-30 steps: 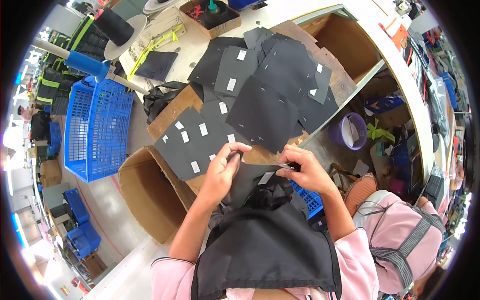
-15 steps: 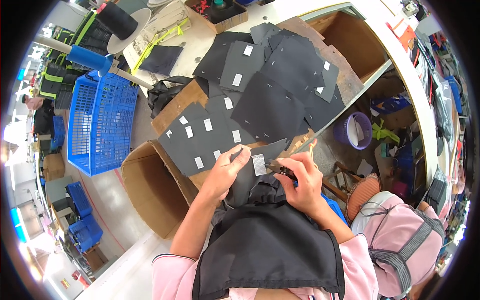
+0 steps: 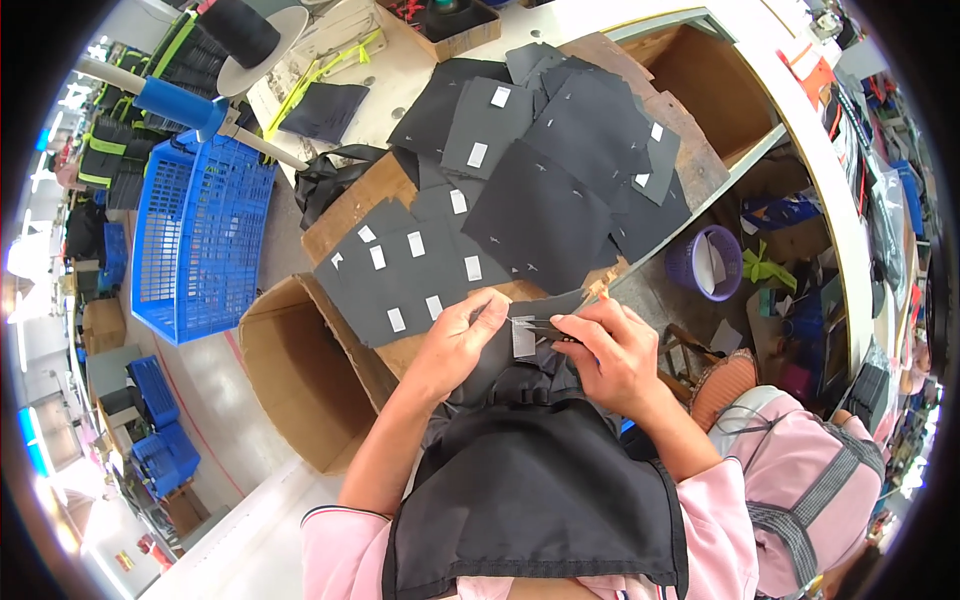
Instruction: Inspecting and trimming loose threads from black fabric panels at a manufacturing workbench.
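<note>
My left hand [image 3: 450, 348] pinches a dark grey fabric piece [image 3: 553, 306] in front of my black apron [image 3: 535, 495]. A white rectangular patch [image 3: 524, 343] sits on that piece, just right of my left thumb. My right hand [image 3: 617, 352] is closed round small dark thread snips [image 3: 543, 327], most of them hidden by the fingers. Their thin tips lie at the patch's upper edge. Whether the tips touch a thread there is too small to tell. Beyond both hands lie dark fabric panels with white patches [image 3: 416, 244] and plain black panels [image 3: 537, 215] in overlapping layers.
An open cardboard box [image 3: 290, 385] stands at left, with a blue plastic crate [image 3: 200, 235] beyond it. At the upper left is a black thread cone [image 3: 240, 38]. A purple bin [image 3: 690, 265] stands at right, and a person in pink [image 3: 790, 465] is at lower right.
My right hand has moved slightly right and turned, and the snips' tips have shifted up to the patch's top edge. My left hand has edged right, its thumb now nearer the patch.
</note>
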A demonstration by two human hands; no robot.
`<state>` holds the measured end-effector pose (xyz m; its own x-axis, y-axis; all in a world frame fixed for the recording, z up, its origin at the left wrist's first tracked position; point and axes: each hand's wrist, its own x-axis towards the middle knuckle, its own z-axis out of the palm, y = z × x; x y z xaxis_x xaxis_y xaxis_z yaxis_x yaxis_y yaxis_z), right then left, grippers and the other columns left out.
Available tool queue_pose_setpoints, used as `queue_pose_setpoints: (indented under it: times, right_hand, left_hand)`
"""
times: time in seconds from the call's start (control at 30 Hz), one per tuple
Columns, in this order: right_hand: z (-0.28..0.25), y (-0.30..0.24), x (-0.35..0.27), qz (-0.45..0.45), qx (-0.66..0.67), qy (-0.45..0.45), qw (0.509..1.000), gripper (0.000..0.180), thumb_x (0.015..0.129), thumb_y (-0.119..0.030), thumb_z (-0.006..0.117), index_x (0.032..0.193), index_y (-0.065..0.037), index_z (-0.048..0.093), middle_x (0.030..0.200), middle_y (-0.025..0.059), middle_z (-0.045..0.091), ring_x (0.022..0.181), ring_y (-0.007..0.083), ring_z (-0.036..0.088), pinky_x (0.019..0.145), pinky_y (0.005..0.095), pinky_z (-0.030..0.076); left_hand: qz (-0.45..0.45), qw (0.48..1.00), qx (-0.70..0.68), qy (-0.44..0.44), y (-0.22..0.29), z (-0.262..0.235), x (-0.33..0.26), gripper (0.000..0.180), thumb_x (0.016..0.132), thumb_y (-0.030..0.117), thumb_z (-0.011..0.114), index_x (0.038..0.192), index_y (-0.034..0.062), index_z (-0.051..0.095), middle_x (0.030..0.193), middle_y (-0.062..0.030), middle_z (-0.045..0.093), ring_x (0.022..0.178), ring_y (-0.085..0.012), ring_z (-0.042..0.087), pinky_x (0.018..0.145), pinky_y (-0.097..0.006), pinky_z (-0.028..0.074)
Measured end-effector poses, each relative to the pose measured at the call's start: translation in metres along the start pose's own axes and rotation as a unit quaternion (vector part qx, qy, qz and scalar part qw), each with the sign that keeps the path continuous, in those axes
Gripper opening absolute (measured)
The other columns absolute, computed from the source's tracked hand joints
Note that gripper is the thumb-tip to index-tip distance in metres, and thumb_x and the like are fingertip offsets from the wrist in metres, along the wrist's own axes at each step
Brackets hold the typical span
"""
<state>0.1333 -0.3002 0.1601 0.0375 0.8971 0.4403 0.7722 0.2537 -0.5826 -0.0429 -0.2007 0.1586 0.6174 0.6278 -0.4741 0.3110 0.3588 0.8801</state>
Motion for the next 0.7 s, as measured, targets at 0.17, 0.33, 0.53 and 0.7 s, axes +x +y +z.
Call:
queue_pose_setpoints:
  times: [0.17, 0.33, 0.53, 0.7]
  right_hand:
    - [-0.018, 0.004, 0.023, -0.04, -0.012, -0.107, 0.993, 0.028, 0.062, -0.012, 0.072, 0.087, -0.008, 0.06, 0.076, 0.0029, 0.05, 0.067, 0.0197, 0.054, 0.06, 0.0314, 0.043]
    - [-0.025, 0.013, 0.037, -0.094, 0.009, -0.199, 0.975, 0.03, 0.06, -0.012, 0.074, 0.087, -0.008, 0.062, 0.079, 0.0025, 0.053, 0.078, 0.022, 0.057, 0.07, 0.0338, 0.046]
    - [-0.026, 0.02, 0.05, -0.164, 0.066, -0.231, 0.957, 0.021, 0.066, -0.014, 0.069, 0.085, -0.009, 0.061, 0.078, 0.001, 0.049, 0.073, 0.0181, 0.052, 0.065, 0.0314, 0.042]
    - [-0.025, 0.021, 0.049, -0.157, 0.067, -0.245, 0.954, 0.022, 0.065, -0.013, 0.07, 0.085, -0.009, 0.062, 0.077, 0.0006, 0.049, 0.07, 0.0182, 0.053, 0.062, 0.0305, 0.041]
  left_hand:
    - [-0.009, 0.998, 0.054, -0.043, 0.005, -0.001, 0.0, 0.04, 0.096, 0.04, 0.043, 0.086, 0.0024, 0.053, 0.069, 0.0004, 0.044, 0.069, -0.0106, 0.04, 0.066, -0.026, 0.036]
    - [-0.004, 0.986, 0.136, -0.101, 0.009, -0.006, 0.001, 0.05, 0.093, 0.049, 0.042, 0.094, 0.0008, 0.057, 0.077, -0.0011, 0.051, 0.076, -0.0109, 0.044, 0.073, -0.025, 0.038]
    - [-0.036, 0.98, 0.122, -0.152, 0.015, -0.007, 0.001, 0.047, 0.094, 0.046, 0.043, 0.095, 0.0013, 0.058, 0.079, -0.0015, 0.054, 0.078, -0.0107, 0.046, 0.076, -0.026, 0.039]
    - [-0.036, 0.976, 0.133, -0.168, 0.016, -0.011, 0.001, 0.044, 0.094, 0.043, 0.043, 0.096, 0.0011, 0.058, 0.08, -0.0013, 0.055, 0.079, -0.0107, 0.047, 0.076, -0.026, 0.039]
